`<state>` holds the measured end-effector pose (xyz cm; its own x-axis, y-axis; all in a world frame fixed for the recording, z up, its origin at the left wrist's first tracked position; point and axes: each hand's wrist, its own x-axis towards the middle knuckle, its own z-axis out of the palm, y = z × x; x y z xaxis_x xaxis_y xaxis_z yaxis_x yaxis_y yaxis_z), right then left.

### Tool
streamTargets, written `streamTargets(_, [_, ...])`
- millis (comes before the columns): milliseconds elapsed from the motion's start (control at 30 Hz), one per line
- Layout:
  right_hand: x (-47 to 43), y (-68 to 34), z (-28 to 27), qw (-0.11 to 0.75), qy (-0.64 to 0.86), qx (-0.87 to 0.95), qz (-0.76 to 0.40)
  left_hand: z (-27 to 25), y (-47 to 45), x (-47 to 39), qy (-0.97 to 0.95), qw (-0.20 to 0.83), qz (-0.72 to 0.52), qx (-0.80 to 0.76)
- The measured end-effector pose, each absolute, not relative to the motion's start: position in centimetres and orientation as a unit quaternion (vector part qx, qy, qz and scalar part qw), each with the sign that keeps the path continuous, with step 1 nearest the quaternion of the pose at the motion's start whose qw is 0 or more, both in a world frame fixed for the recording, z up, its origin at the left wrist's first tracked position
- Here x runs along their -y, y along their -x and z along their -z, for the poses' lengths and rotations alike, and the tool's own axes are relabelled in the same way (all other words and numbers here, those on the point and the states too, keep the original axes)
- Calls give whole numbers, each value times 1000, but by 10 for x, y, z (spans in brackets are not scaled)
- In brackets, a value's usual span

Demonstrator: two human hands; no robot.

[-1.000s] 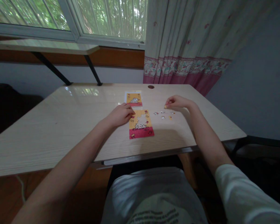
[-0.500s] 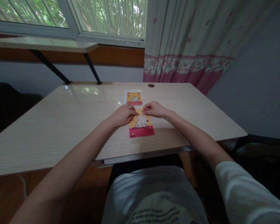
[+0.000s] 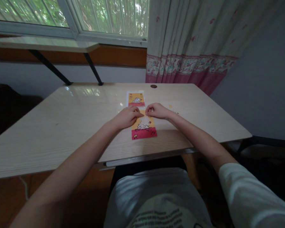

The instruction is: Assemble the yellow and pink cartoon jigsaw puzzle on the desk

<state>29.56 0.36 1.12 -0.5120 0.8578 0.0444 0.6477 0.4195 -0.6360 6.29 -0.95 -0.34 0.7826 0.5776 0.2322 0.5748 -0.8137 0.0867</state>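
A yellow and red picture card [image 3: 145, 133] with a white cartoon animal lies flat on the desk before me. My left hand [image 3: 129, 117] rests at its upper left, fingers curled together and their tips over the yellow part. At the upper right edge, my right hand [image 3: 157, 110] is closed, thumb and fingertips in a pinch. Whatever is between the fingertips of either hand is too small to make out. Just beyond lies a smaller card [image 3: 136, 98] with a similar picture and a white border.
Small yellowish bits [image 3: 170, 106] lie on the pale wooden desk [image 3: 85, 126] to the right of my right hand. A raised shelf [image 3: 45, 43] on black legs stands at the back left. A curtain [image 3: 180, 66] hangs behind the desk.
The left fingertips have shifted slightly right over the card's top, closer to the right hand. My right hand has barely moved, and both cards stay where they were.
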Motion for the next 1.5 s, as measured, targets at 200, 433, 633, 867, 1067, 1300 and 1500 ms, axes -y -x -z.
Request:
streamTargets(200, [-10, -308, -14, 194, 477, 809, -282, 7, -63, 7, -946, 8, -119, -302])
streamTargets(433, [-9, -304, -10, 166, 472, 824, -266, 7, -66, 7, -943, 2, -120, -309])
streamTargets(633, [-9, -302, -10, 166, 464, 832, -253, 2, -70, 10, -944, -17, -108, -313])
streamTargets(867, [-10, -302, -4, 163, 465, 840, -228, 2, -70, 10, -944, -34, -105, -311])
streamTargets(1067, [-6, -302, -6, 161, 467, 844, -211, 2, -69, 10, -942, -15, -97, -320])
streamTargets(1300, [-2, -307, -11, 153, 466, 851, -190, -6, -56, 10, -941, -6, -101, -324])
streamTargets(1500, [-20, -366, -35, 172, 539, 815, -122, -13, -40, 3, -928, -13, -91, -361])
